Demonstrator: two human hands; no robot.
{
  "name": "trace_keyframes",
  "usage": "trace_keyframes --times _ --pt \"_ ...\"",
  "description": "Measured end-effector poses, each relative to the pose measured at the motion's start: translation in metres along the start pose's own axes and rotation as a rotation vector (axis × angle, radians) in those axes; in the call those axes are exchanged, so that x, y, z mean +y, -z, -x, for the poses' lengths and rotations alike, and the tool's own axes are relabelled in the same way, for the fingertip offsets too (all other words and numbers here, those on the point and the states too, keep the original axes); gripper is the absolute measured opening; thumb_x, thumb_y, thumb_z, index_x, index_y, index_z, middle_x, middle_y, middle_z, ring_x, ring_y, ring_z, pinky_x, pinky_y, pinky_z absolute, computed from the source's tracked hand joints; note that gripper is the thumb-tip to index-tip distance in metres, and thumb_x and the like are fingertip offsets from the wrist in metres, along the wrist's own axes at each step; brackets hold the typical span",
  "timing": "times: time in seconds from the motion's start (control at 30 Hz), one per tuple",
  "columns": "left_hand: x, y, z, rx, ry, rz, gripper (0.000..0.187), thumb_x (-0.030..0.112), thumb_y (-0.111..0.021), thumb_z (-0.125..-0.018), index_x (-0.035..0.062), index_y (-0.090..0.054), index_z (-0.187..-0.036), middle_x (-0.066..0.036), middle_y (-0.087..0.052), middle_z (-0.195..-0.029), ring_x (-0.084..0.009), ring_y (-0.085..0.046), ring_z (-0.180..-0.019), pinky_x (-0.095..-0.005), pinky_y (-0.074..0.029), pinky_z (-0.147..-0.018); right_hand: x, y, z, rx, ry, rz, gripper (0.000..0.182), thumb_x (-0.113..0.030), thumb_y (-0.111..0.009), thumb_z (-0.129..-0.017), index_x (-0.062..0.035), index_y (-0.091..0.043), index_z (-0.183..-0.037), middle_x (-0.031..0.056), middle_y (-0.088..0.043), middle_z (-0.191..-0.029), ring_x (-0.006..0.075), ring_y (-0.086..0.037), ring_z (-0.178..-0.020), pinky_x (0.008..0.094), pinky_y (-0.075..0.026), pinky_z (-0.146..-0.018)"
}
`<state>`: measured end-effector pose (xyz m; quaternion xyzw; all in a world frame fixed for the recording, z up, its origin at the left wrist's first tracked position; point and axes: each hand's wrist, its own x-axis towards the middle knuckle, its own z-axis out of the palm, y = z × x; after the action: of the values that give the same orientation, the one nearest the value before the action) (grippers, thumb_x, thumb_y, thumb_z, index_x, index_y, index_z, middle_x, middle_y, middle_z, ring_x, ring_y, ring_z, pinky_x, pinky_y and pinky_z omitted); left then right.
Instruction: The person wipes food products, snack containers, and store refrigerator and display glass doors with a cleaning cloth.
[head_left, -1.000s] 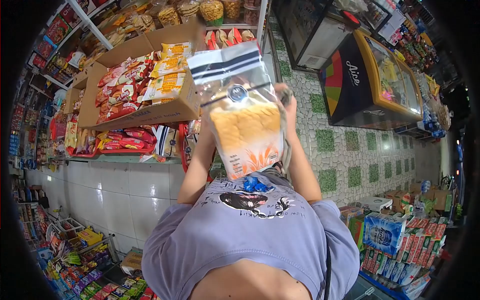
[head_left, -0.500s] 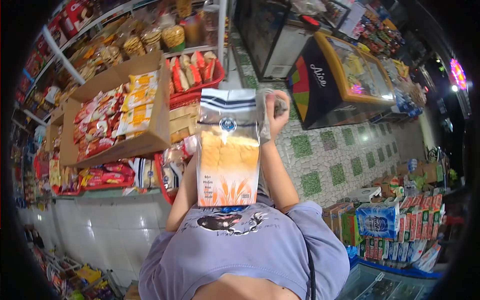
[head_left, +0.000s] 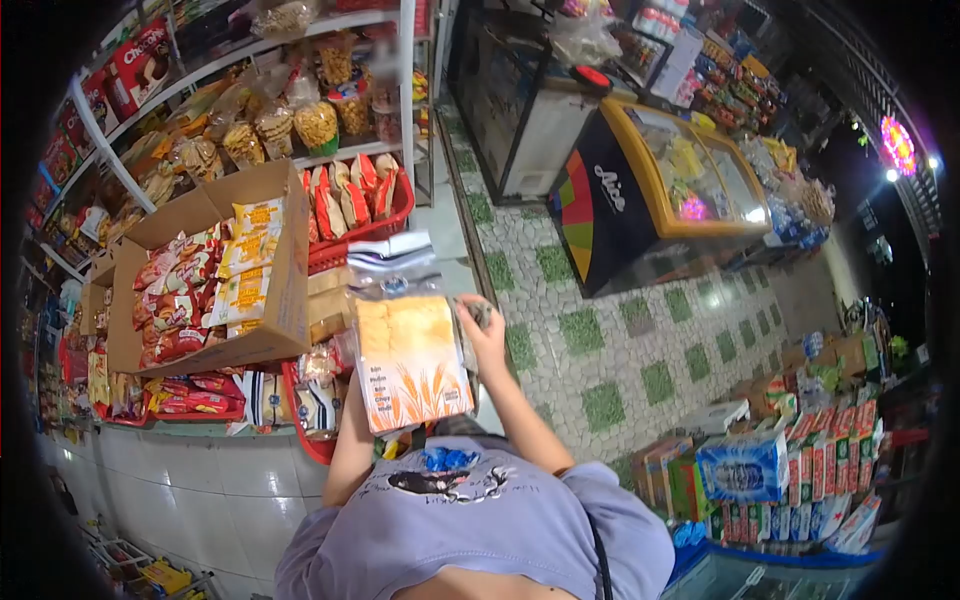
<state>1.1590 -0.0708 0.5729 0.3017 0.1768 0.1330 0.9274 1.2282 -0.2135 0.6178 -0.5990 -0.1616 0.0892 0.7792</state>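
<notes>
Clear plastic cracker bag [head_left: 410,350] is gripped at its right edge by the right hand [head_left: 480,325], fingers curled on it, the left hand hidden behind, near a red basket [head_left: 310,440].

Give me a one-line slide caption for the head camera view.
Right hand grips a clear cracker bag held over red snack baskets in a shop aisle.

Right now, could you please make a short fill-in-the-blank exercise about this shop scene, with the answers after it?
1. The right hand grips a clear bag of ____ crackers.
2. The cardboard box of snack packs lies to the ____ of the bag.
3. The freezer stands on a floor with ____ squares.

Missing words: yellow; left; green
</notes>
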Motion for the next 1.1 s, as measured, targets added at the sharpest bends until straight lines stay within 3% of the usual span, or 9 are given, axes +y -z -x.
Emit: trace_keyframes --times 0.23,0.3,0.47,0.5,0.63,0.77,0.9,0.97,1.1 --pt "-0.018 -0.011 0.002 0.036 0.084 -0.009 0.035 0.014 -0.05 -0.074 0.0012 -0.043 -0.106 -0.01 -0.052 -0.1 -0.0183 -0.052 -0.088 -0.0297 -0.044 -0.074 0.018 0.01 -0.048 0.025 0.366 0.257 0.019 -0.001 -0.058 -0.063 0.0017 -0.049 -0.079 0.0067 -0.048 -0.079 0.0148 -0.047 -0.073 0.024 -0.037 -0.066" --pt "-0.023 -0.01 0.006 0.032 0.1 -0.007 0.035 0.015 -0.05 -0.075 0.0012 -0.043 -0.106 -0.01 -0.052 -0.1 -0.0185 -0.052 -0.088 -0.0298 -0.044 -0.074 0.02 0.012 -0.059 0.043 0.417 0.318 0.021 -0.001 -0.06 -0.059 -0.0002 -0.051 -0.078 0.0102 -0.047 -0.078 0.0233 -0.048 -0.078 0.0272 -0.039 -0.069" --pt "-0.031 -0.016 0.003 -0.009 0.118 0.008 0.035 0.016 -0.049 -0.075 0.0011 -0.042 -0.107 -0.01 -0.051 -0.101 -0.0188 -0.052 -0.088 -0.0302 -0.044 -0.074 0.045 0.034 -0.076 -0.171 0.416 0.388 0.031 0.001 -0.054 -0.054 0.0041 -0.048 -0.084 0.0139 -0.048 -0.082 0.0236 -0.049 -0.079 0.0258 -0.039 -0.071" --pt "-0.031 -0.017 0.002 -0.019 0.122 0.011 0.035 0.017 -0.049 -0.075 0.0011 -0.042 -0.107 -0.01 -0.051 -0.101 -0.0189 -0.052 -0.088 -0.0302 -0.044 -0.074 0.046 0.04 -0.077 -0.266 0.292 0.346 0.031 0.0 -0.056 -0.055 0.0047 -0.048 -0.085 0.0135 -0.049 -0.084 0.0239 -0.049 -0.081 0.0259 -0.038 -0.073" --pt "-0.034 -0.024 0.004 -0.086 0.158 0.035 0.036 0.018 -0.049 -0.076 0.001 -0.042 -0.107 -0.01 -0.051 -0.101 -0.0191 -0.052 -0.089 -0.0305 -0.044 -0.074 0.014 0.056 -0.069 -0.296 0.247 0.334 0.024 0.0 -0.059 -0.056 0.0036 -0.049 -0.078 0.01 -0.05 -0.079 0.0214 -0.049 -0.078 0.0261 -0.038 -0.071" --pt "-0.048 -0.027 0.02 -0.162 0.266 0.079 0.036 0.019 -0.048 -0.077 0.001 -0.042 -0.107 -0.01 -0.051 -0.101 -0.0194 -0.052 -0.089 -0.0307 -0.044 -0.075 0.021 0.068 -0.069 -0.051 0.421 0.397 0.02 0.002 -0.058 -0.056 0.0011 -0.049 -0.073 0.0069 -0.048 -0.073 0.0161 -0.047 -0.071 0.0236 -0.037 -0.066" --pt "-0.057 -0.022 0.038 -0.188 0.343 0.141 0.037 0.02 -0.048 -0.077 0.0009 -0.042 -0.108 -0.011 -0.051 -0.102 -0.0197 -0.052 -0.089 -0.031 -0.044 -0.075 0.036 0.064 -0.084 0.21 0.267 0.092 0.014 -0.004 -0.052 -0.063 -0.0019 -0.05 -0.076 0.0013 -0.048 -0.068 0.0094 -0.046 -0.066 0.0203 -0.037 -0.06" --pt "-0.056 -0.019 0.041 -0.179 0.355 0.187 0.037 0.021 -0.048 -0.077 0.0009 -0.042 -0.108 -0.011 -0.051 -0.102 -0.0198 -0.052 -0.089 -0.0311 -0.044 -0.075 0.042 0.064 -0.088 0.11 0.106 -0.126 0.017 -0.006 -0.053 -0.063 -0.0014 -0.051 -0.079 0.0009 -0.052 -0.07 0.0088 -0.048 -0.065 0.0204 -0.039 -0.059" --pt "-0.049 -0.012 0.035 -0.145 0.345 0.265 0.037 0.022 -0.047 -0.078 0.0008 -0.042 -0.108 -0.011 -0.051 -0.102 -0.02 -0.052 -0.089 -0.0313 -0.044 -0.075 0.052 0.067 -0.077 -0.203 0.077 0.047 0.026 -0.003 -0.057 -0.06 0.0029 -0.052 -0.085 0.004 -0.056 -0.076 0.0118 -0.051 -0.069 0.0219 -0.041 -0.065"
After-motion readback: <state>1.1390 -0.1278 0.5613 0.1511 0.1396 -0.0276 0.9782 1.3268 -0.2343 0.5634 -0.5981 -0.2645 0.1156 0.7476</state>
